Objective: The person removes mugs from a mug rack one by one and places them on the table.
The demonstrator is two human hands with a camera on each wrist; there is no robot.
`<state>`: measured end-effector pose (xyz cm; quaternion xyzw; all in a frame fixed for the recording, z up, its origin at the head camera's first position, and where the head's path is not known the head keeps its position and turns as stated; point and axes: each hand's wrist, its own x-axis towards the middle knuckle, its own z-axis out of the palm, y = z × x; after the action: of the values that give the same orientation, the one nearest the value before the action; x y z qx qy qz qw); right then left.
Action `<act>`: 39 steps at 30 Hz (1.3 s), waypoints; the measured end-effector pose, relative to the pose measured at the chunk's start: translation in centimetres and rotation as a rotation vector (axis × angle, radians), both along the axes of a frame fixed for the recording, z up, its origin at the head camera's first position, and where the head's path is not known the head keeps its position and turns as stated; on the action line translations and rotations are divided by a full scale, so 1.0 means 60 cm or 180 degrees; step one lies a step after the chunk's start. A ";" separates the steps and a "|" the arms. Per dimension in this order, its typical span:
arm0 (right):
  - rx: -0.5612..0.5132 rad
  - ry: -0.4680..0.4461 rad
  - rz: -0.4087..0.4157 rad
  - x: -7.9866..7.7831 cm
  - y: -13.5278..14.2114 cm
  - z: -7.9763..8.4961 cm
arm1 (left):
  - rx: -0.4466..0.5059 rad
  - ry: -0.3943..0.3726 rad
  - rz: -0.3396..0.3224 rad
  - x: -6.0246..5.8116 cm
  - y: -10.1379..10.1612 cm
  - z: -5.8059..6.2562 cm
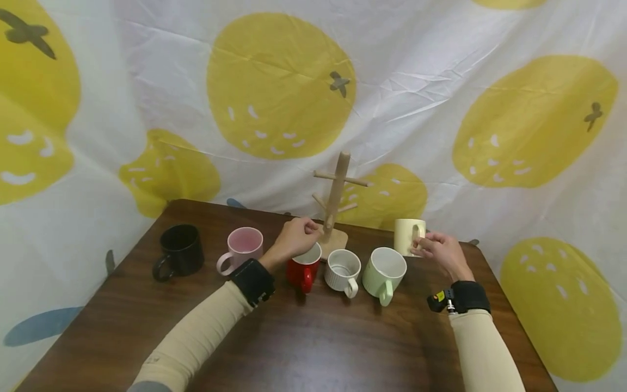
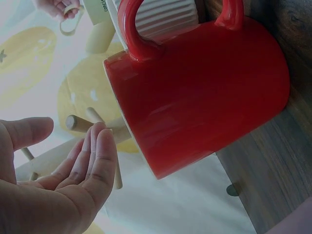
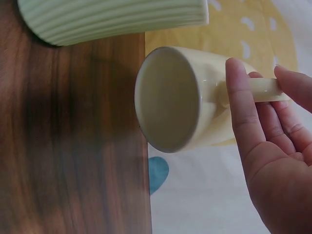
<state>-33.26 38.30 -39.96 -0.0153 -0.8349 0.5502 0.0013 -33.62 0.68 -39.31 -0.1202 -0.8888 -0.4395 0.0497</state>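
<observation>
My right hand [image 1: 443, 253] pinches the handle of a pale yellow mug [image 1: 405, 238], held off the table near its back right edge. In the right wrist view, the mug's [image 3: 214, 97] round end faces the tabletop, and fingers and thumb close on its handle [image 3: 265, 89]. My left hand [image 1: 295, 238] reaches over the red mug [image 1: 297, 275] beside the wooden mug tree [image 1: 338, 190]. The left wrist view shows that hand's thumb apart from its loosely bent fingers, with nothing held. The tree's pegs carry no mugs.
Right of the red mug stand a ribbed white cup [image 1: 342, 269] and a light green mug [image 1: 383, 272], handles toward me. Left of it are a pink mug [image 1: 245, 243] and a black mug [image 1: 182, 250]. A fruit-print cloth [image 1: 392, 120] hangs behind the brown table [image 1: 313, 348].
</observation>
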 end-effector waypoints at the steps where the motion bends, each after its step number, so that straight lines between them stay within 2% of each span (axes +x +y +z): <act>1: -0.0005 -0.0005 -0.0027 0.003 0.001 -0.002 | 0.0002 -0.0006 -0.0001 0.000 -0.001 0.001; 9: -0.0138 0.0068 -0.0126 0.032 0.013 -0.023 | 0.0031 -0.0070 -0.0002 -0.001 -0.003 -0.001; 13: -0.0079 0.0095 -0.0114 0.050 0.018 -0.026 | 0.0044 -0.0052 -0.0012 -0.001 -0.004 0.001; 17: 0.0121 0.0103 -0.0138 0.064 0.021 -0.029 | 0.0044 -0.0071 -0.0007 0.000 -0.004 0.005; 24: 0.0070 0.0053 -0.0167 0.082 0.025 -0.039 | 0.0048 -0.0113 -0.0018 0.002 -0.005 0.008; 28: 0.0188 0.0045 -0.0191 0.093 0.032 -0.048 | 0.0052 -0.0115 -0.0015 0.004 -0.005 0.008; 39: -0.0199 0.0157 -0.0140 0.117 0.041 -0.067 | 0.0028 -0.0162 -0.0027 0.007 -0.004 0.007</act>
<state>-26.22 40.74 -44.01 -0.0201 -0.8164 0.5761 0.0336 -33.20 0.45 -38.88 -0.1125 -0.8873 -0.4466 0.0257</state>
